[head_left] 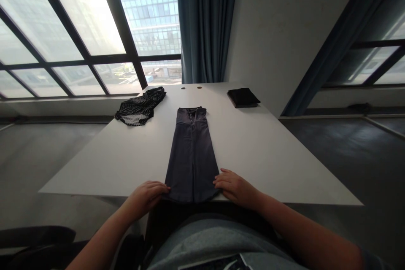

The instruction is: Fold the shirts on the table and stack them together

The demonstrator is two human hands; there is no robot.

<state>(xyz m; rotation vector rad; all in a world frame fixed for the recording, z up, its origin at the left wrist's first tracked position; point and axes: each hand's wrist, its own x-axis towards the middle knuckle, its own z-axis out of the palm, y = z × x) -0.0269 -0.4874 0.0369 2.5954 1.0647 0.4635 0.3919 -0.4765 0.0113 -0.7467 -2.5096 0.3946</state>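
Dark grey wide-leg trousers [192, 156] lie flat and lengthwise on the white table [259, 152], with a row of small buttons at the far, waist end. Their hem reaches the near table edge. My left hand [150, 193] is at the left hem corner, fingers together over the cloth edge and thumb hidden. On the right edge, a little above the hem, rest the fingertips of my right hand [233, 186], stretched out and slightly apart.
A black garment with white stripes [141, 107] lies crumpled at the table's far left. Toward the far right is a folded black cloth stack [243, 98]. Two small round discs [199, 87] sit near the back edge, before a blue curtain [205, 25] and windows.
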